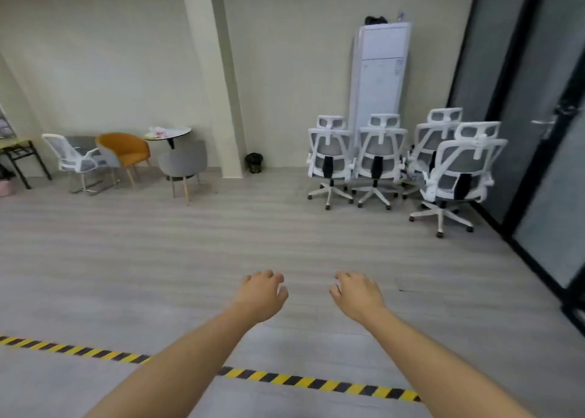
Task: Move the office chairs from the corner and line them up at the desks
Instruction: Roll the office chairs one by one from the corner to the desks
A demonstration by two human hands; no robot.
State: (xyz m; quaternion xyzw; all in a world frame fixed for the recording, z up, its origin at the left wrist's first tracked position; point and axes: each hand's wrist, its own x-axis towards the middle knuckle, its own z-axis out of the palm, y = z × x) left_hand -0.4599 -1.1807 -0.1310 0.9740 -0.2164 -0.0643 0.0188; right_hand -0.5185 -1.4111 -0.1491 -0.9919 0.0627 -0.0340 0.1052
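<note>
Four white office chairs (402,161) sit bunched, backs outward, in the far corner beside a tall white unit (378,72), well apart from left hand (261,294) and right hand (357,294), both grips released, empty, extended forward, presumably for approach.

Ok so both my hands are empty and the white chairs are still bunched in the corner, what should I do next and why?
Probably walk to the nearest white chair and take hold of its backrest. It stands out in front of the other three, backrest toward you, with bare floor between. Your left hand and right hand hold nothing.
</note>
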